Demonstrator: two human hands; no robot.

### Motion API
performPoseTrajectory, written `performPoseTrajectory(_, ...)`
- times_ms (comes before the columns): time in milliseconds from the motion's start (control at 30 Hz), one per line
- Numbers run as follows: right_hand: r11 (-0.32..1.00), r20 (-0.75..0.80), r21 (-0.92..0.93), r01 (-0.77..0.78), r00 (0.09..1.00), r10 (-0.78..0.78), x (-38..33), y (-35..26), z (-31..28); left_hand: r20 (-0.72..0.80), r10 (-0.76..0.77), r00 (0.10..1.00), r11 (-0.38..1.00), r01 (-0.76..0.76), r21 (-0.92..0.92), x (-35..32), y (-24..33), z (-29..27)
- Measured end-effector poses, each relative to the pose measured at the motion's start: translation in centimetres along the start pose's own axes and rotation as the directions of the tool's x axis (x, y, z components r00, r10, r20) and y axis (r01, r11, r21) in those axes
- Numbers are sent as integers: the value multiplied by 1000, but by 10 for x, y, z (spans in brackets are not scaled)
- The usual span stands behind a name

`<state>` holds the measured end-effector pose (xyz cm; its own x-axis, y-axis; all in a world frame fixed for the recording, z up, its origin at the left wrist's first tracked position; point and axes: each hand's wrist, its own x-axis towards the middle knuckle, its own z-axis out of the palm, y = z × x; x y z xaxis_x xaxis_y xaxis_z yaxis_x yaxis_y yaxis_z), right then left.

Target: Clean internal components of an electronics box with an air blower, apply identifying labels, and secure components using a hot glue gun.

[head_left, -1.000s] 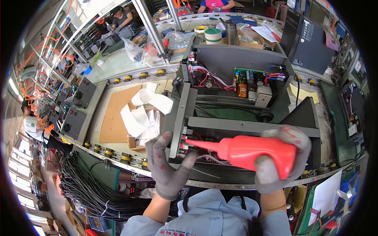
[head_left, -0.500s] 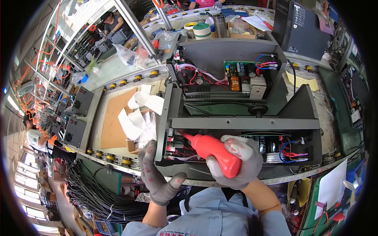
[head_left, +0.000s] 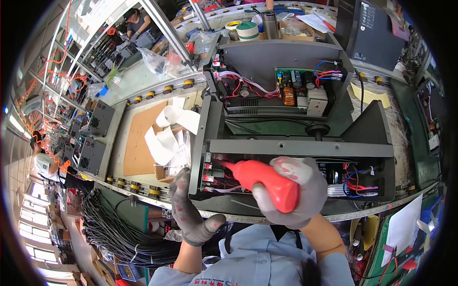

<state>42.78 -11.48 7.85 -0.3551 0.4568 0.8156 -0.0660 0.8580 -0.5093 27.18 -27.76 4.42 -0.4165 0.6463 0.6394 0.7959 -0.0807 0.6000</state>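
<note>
My right hand (head_left: pixel 298 190), in a grey glove with red-stained fingertips, is shut on the handle of a red screwdriver (head_left: pixel 260 178). The tool's tip points left into the wired lower-left corner of an open grey metal chassis (head_left: pixel 296 148). My left hand (head_left: pixel 191 209), also gloved, rests against the chassis's left front edge with its fingers spread and nothing in it. Inside the chassis sit a green circuit board (head_left: pixel 298 83), a copper coil and bundles of red, blue and black wires.
A brown cardboard sheet (head_left: pixel 140 138) with white paper strips (head_left: pixel 174 131) lies left of the chassis. Rolls of tape (head_left: pixel 245 28) and a black box (head_left: pixel 369 31) stand at the back. Black cable bundles (head_left: pixel 112 229) hang below the bench edge. Other workers are at far benches.
The screwdriver has swung from lying across the chassis front to pointing into its lower-left corner. My right hand moved left with it. My left hand stayed at the chassis's left edge.
</note>
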Motion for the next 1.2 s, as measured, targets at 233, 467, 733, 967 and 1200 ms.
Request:
performPoseTrajectory(233, 864, -503, 497, -86, 783, 367, -39, -8, -42, -58, 86, 995, 994, -89, -68, -3, -4, 3)
performPoseTrajectory(467, 872, -738, 482, -82, 498, 455, -58, -28, -98, -239, -92, 967, 991, 64, -121, -3, -3, -3)
performPoseTrajectory(733, 970, -886, 176, -170, 403, 232, -95, -47, -282, -352, -333, 875, 941, 283, -186, -29, -63, 22)
performPoseTrajectory(967, 584, -878, -307, -751, 461, 131, -251, 93, -375, -385, -393, 835, 892, 447, 60, -64, -101, 45)
performPoseTrajectory(1200, -181, -778, -588, -788, 612, -139, -247, 92, -368, -203, -678, 706, 619, 401, -675, -52, -59, 46)
